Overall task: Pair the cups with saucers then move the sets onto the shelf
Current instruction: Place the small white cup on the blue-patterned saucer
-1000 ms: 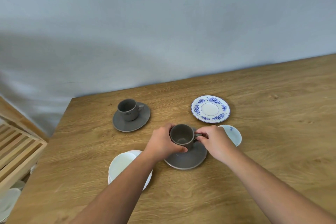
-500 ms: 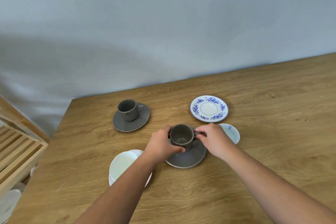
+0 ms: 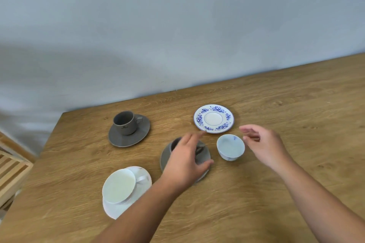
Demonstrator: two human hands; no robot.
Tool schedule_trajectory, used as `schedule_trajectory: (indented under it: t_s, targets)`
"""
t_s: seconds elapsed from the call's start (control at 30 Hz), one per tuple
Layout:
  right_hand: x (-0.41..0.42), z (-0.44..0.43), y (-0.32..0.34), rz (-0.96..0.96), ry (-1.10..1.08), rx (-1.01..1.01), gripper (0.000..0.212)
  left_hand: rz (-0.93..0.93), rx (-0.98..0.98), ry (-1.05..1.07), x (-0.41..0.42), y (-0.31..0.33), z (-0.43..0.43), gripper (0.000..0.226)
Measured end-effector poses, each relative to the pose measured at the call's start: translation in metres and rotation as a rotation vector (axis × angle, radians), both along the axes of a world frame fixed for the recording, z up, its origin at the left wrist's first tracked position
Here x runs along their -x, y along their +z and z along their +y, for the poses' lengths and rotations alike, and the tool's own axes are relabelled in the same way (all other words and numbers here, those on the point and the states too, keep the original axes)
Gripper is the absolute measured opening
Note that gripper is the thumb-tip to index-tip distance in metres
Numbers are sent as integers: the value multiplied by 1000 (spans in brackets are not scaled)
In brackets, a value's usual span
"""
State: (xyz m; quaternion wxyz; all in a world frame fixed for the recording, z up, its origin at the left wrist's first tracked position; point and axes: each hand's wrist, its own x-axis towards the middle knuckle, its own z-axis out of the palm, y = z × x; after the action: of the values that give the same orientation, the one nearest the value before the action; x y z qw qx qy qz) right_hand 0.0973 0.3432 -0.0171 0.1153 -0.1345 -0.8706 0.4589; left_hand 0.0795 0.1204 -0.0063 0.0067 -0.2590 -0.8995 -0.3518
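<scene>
A grey cup (image 3: 199, 153) stands on a grey saucer (image 3: 165, 157) at the table's middle, mostly hidden under my left hand (image 3: 186, 161), which hovers over it with fingers spread. My right hand (image 3: 265, 145) is open just right of a small white cup with blue marks (image 3: 230, 147), apart from it. A blue-flowered saucer (image 3: 214, 119) lies bare behind that cup. Another grey cup (image 3: 126, 125) sits on its grey saucer (image 3: 145, 130) at the back left. A white cup (image 3: 119, 185) rests on a white saucer (image 3: 144, 185) at the front left.
The wooden table (image 3: 276, 193) ends at a left edge near the grey set and meets a pale wall behind. A slatted wooden shelf (image 3: 11, 169) stands lower, beyond the table's left edge.
Both hands have let go of the grey cup on the middle saucer. My right hand has moved right, past the small white cup; my left hand has lifted and opened. The view has shifted closer.
</scene>
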Motion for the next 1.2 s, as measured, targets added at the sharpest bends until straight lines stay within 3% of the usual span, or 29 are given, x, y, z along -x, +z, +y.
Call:
schedule_trajectory:
  t_s: [0.17,0.3,0.7,0.93,1.2]
  targets:
    - [-9,25,-28,-169,205,260,53,-319,-93,68,-21,-38,48,76]
    - [-7,29,-49,-190,281,386,61,-408,-191,163,-16,-51,65,76]
    - [15,56,-42,-57,333,421,59,-357,-370,282,5,-27,104,53]
    - [85,65,-7,18,363,341,51,-345,-313,277,76,13,112,59]
    - [144,38,-29,-54,348,188,57,-450,-131,331,142,-4,91,58]
